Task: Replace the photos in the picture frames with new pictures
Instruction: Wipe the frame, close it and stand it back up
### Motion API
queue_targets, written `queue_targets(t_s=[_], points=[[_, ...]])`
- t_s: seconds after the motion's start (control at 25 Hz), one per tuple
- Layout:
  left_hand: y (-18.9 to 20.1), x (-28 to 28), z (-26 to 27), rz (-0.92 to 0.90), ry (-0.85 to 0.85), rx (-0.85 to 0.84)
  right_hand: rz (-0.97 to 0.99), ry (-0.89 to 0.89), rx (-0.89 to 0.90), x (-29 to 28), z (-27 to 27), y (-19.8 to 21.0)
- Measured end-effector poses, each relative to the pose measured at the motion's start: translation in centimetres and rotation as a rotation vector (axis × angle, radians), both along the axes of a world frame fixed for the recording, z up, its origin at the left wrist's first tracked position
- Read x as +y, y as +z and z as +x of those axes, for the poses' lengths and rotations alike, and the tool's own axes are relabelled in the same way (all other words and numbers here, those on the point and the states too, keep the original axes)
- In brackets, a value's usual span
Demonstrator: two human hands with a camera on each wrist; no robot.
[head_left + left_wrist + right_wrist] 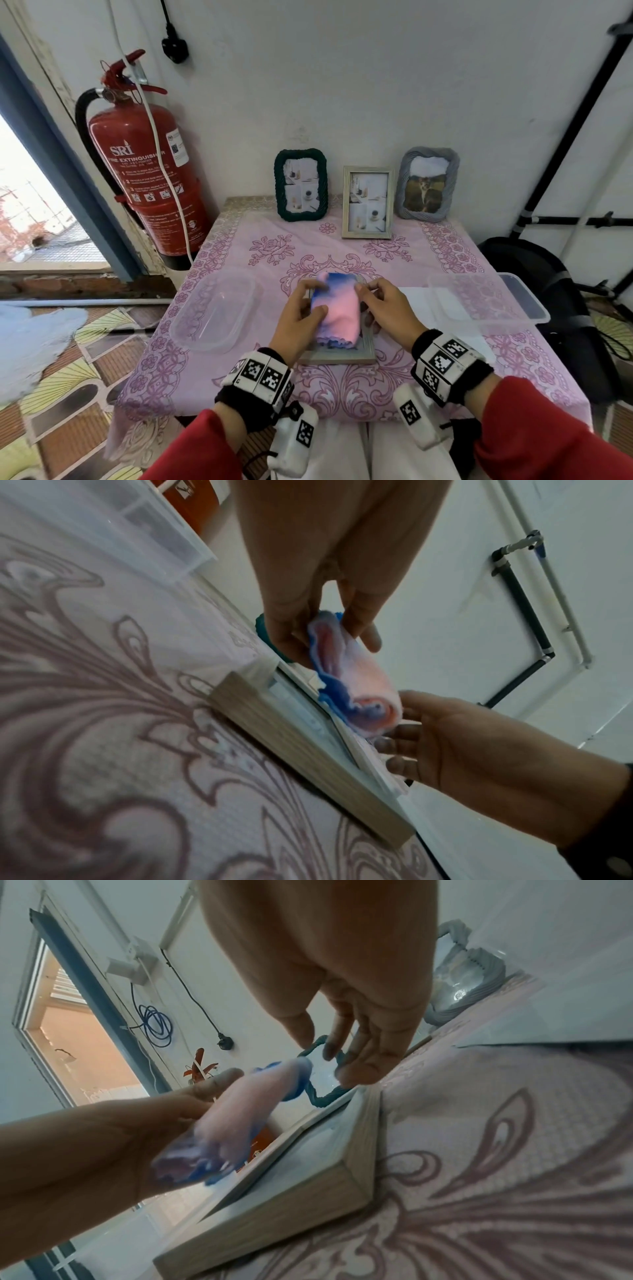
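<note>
Both hands on pink-and-blue soft cloth (337, 308) | left hand (301, 317) pinching its edge | right hand (387, 308) fingers loosely spread, touching it | pale wooden picture frame (339, 354) flat underneath

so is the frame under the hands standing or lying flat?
Lying flat. The frame rests on the tablecloth; the three frames behind stand upright.

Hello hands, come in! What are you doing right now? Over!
Left hand grips the pink and blue cloth. Right hand steadies the wooden picture frame, flat on the table. Nothing in the way.
</note>
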State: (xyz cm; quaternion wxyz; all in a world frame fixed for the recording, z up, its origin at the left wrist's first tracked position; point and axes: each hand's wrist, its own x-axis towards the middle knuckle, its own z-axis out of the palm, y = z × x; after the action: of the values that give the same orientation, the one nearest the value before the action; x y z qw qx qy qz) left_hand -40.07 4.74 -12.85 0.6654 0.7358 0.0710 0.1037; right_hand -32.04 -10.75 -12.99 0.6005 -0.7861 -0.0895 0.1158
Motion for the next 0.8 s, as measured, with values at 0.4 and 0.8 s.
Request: queue_targets(t_s=[0.4,0.8], points=[[2.7,7.3,-1.2,0.020,0.076,-0.049,-0.612,0.076,-0.028,-0.4,1.0,-1.9],[4.1,17.0,-2.9,0.376,0.109,0.193,-0.588,0.147,-0.099,-0.2,1.1,-1.9]])
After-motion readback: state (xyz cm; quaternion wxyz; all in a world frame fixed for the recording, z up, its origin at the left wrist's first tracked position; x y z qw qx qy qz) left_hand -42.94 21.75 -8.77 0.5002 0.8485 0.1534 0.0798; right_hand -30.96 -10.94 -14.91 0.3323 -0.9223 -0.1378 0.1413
